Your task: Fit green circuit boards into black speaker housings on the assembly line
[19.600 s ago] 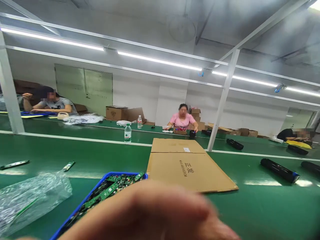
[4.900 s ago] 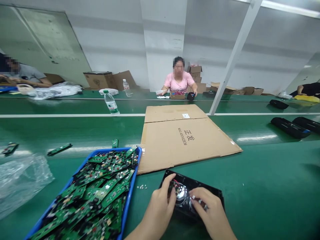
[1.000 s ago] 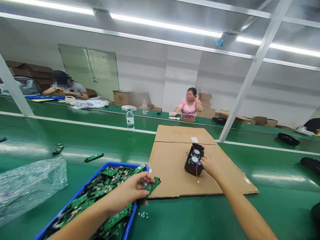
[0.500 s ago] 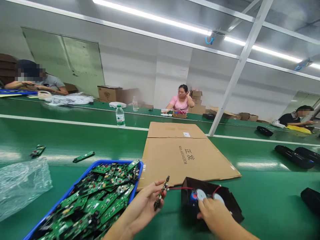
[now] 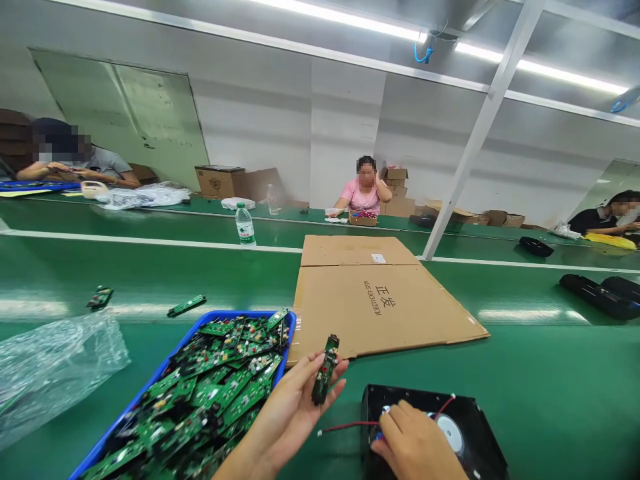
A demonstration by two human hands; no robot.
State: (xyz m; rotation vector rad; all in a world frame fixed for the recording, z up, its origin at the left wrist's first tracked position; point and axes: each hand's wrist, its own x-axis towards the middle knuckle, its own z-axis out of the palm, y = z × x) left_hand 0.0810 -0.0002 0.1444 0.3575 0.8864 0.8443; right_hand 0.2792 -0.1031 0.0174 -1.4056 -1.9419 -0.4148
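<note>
My left hand [image 5: 305, 393] holds a small green circuit board [image 5: 325, 372] between thumb and fingers, its component side showing. My right hand [image 5: 417, 440] reaches into a black plastic housing [image 5: 483, 427], fingers curled; what they grip is mostly hidden. A bit of something blue [image 5: 379, 436] shows beside the thumb. One round white disc [image 5: 450, 433] sits in the housing to the right of the hand. A red wire [image 5: 347, 425] runs out leftward, its white end plug free below the board. A second short red wire [image 5: 444, 405] sticks up at the back.
A blue tray [image 5: 167, 360] heaped with circuit boards stands left of my hands. Flattened cardboard [image 5: 340, 307] lies ahead. Clear plastic film [image 5: 60, 367] and two loose boards lie at left. Farther off are a water bottle [image 5: 245, 227], black housings [image 5: 595, 293] and several seated people.
The board in my left hand has turned to show more of its face. The red wire's end, close to the board before, now hangs apart from it. The housing appears lower in view.
</note>
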